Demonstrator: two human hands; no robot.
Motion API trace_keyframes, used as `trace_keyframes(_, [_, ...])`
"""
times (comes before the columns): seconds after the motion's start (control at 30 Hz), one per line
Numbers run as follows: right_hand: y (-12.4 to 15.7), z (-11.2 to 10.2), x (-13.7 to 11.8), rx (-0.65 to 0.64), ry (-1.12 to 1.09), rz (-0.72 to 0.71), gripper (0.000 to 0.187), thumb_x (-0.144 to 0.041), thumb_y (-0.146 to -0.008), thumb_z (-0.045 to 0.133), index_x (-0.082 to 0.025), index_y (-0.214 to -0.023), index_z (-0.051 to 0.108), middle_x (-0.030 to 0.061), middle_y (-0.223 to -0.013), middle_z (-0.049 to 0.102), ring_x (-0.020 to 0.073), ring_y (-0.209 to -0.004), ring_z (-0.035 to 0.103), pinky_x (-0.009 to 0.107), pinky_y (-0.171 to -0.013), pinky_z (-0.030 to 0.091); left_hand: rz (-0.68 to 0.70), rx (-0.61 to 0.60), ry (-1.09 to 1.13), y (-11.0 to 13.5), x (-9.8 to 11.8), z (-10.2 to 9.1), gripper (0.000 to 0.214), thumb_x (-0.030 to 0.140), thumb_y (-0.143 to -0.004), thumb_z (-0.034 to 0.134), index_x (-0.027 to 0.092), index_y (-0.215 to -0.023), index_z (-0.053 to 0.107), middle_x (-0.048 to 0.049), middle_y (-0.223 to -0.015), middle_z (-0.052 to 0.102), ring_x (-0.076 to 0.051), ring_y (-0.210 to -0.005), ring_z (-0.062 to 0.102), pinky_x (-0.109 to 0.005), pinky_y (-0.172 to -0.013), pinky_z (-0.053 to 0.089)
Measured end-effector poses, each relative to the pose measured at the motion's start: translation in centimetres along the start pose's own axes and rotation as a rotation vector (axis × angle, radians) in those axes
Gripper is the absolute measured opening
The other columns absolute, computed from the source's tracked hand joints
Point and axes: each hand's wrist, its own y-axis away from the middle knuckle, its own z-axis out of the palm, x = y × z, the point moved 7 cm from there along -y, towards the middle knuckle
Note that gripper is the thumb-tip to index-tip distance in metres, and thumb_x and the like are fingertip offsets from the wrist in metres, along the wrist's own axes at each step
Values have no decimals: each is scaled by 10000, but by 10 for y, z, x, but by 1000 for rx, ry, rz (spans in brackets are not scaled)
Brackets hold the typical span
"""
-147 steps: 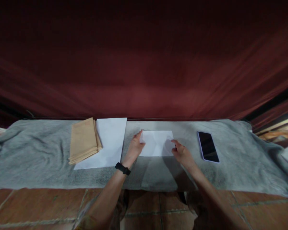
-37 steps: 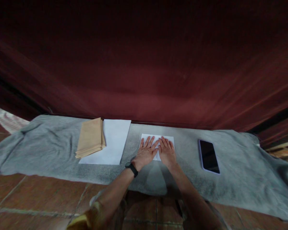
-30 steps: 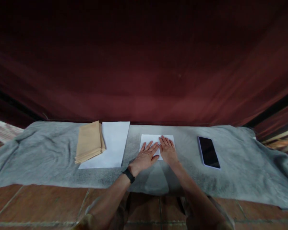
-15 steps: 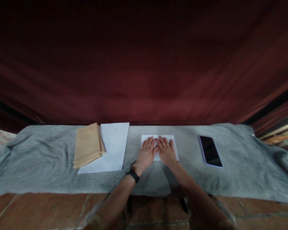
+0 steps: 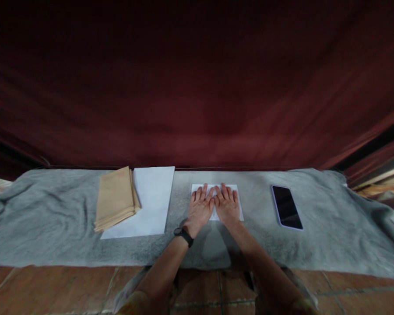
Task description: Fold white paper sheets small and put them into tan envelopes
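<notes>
A small white sheet of paper (image 5: pixel 216 214), perhaps folded, lies on the grey cloth in front of me. My left hand (image 5: pixel 201 208) rests flat on its left half, fingers spread and pointing away from me. On the right half my right hand (image 5: pixel 228 206) presses flat as well, fingers apart. The two hands almost meet at the thumbs, and they cover most of the paper's middle. A dark watch (image 5: pixel 184 236) is on my left wrist.
To the left, a stack of brown paper envelopes (image 5: pixel 114 197) overlaps larger white paper (image 5: pixel 154 197). A phone (image 5: pixel 286 207) in a pale purple case lies at the right. Grey cloth (image 5: pixel 65 218) covers the surface; a dark red curtain (image 5: pixel 197 109) hangs behind, tiled floor (image 5: pixel 68 288) below.
Both hands stay on the small paper, with the fingers shifted and the left wrist turned slightly. The whole view has moved a little, so the objects sit slightly further left.
</notes>
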Motion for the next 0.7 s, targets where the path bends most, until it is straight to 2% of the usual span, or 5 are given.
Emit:
trace_keyframes(0.13, [1, 2, 5, 36, 32, 53, 523, -389, -1062, 407, -219, -1552, 469, 139, -1641, 386, 343, -1483, 400, 546, -1213, 241, -14, 0, -2, 0, -4, 4, 540, 355, -1059, 319, 264, -1586, 396, -72, -1684, 323, -298, -1564, 264, -539, -1268, 204])
trace_keyframes(0.27, [2, 2, 9, 70, 48, 54, 523, -374, -1062, 408, -194, -1549, 472, 150, -1632, 400, 324, -1474, 419, 505, -1214, 259, -50, 5, -9, -1, -7, 7, 555, 405, -1064, 339, 242, -1593, 383, -111, -1687, 306, -314, -1573, 233, -561, -1264, 204])
trace_keyframes(0.5, [5, 1, 18, 76, 55, 41, 528, -363, -1066, 389, -171, -1552, 466, 163, -1621, 414, 310, -1474, 426, 483, -1219, 272, -31, -3, 9, 0, -7, 8, 534, 491, -1045, 404, 352, -1561, 436, -61, -1703, 279, -335, -1578, 212, -582, -1261, 193])
trace_keyframes(0.7, [10, 0, 28, 119, 78, 44, 560, -395, -1062, 421, -119, -1547, 461, 226, -1611, 405, 334, -1457, 447, 499, -1200, 305, -20, -17, -5, 0, -6, 6, 555, 533, -1035, 423, 370, -1566, 421, -66, -1707, 266, -351, -1578, 203, -589, -1260, 187])
